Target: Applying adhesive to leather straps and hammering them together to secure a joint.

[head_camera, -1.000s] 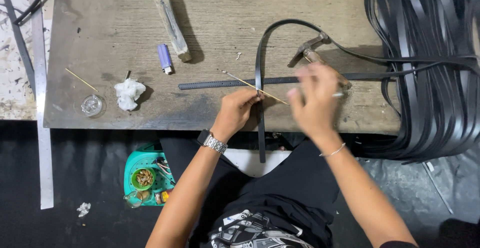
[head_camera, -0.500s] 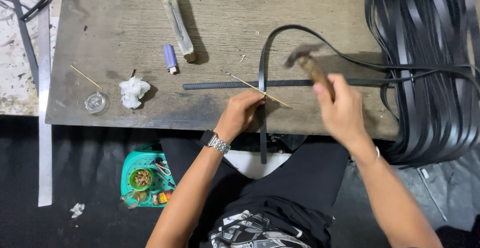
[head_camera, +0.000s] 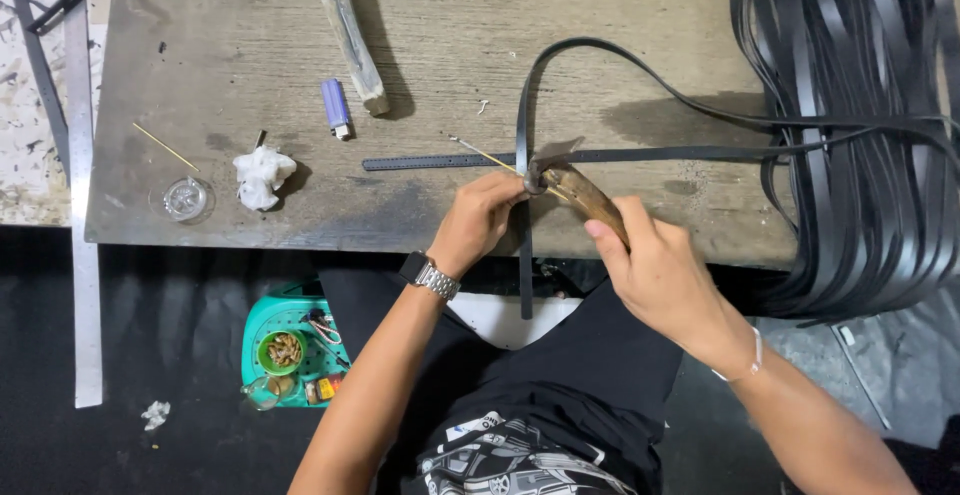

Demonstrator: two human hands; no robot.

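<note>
While the worktable [head_camera: 640, 5] fills most of the head view, a big bundle of black straps [head_camera: 860, 125] hangs over its right end. One strap [head_camera: 620, 154] lies flat across the board from that bundle toward the left; a second, looped strap [head_camera: 521, 125] crosses it upright and runs down past the near edge. At the crossing sits the hammer [head_camera: 585, 195], its metal head on the straps and its wooden handle slanting down to the right. The right hand [head_camera: 655, 270] is closed around that handle. The left hand [head_camera: 480, 220] is curled at the crossing, fingertips pinching the straps just beside the hammer head, with a thin stick [head_camera: 485, 155] poking out up-left from under them. A metal watch [head_camera: 432, 275] sits on the left wrist.

Farther left on the board lie a wooden block [head_camera: 350, 35], a blue lighter [head_camera: 336, 107], a white wad [head_camera: 262, 175] and a small glass dish [head_camera: 186, 198]. Below the table edge sits a teal tray [head_camera: 262, 320] with small items. A long metal ruler [head_camera: 85, 255] lies along the left side.
</note>
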